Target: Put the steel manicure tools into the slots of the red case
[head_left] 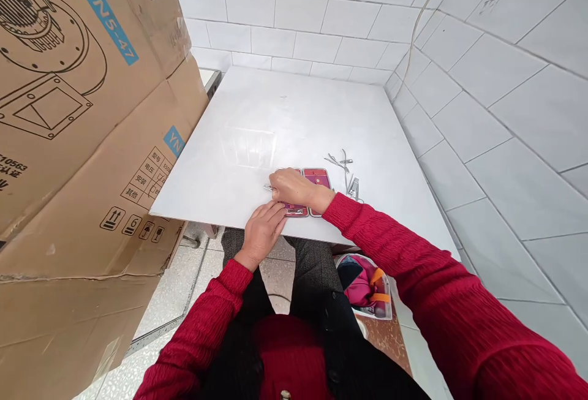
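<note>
A small manicure case (316, 174) with a red and purple lining lies opened out near the table's front edge. Over its left half, my right hand (296, 187) is closed around a small silver metal tool (267, 187), whose end sticks out to the left; its exact kind is hidden. My left hand (263, 231) grips the case's near left corner, fingers together and thumb out of sight. Another silver piece (296, 211) sits in the case's left half. To the right of the case lies a nail clipper (353, 187), with several thin metal tools (340, 160) crossed behind it.
The white table (285, 112) meets tiled walls (303, 20) at the back and right. Large cardboard boxes (92, 161) stand along the left side. Below the front edge, a clear container (367, 286) holds colourful cloth. A cable (420, 17) runs down the corner.
</note>
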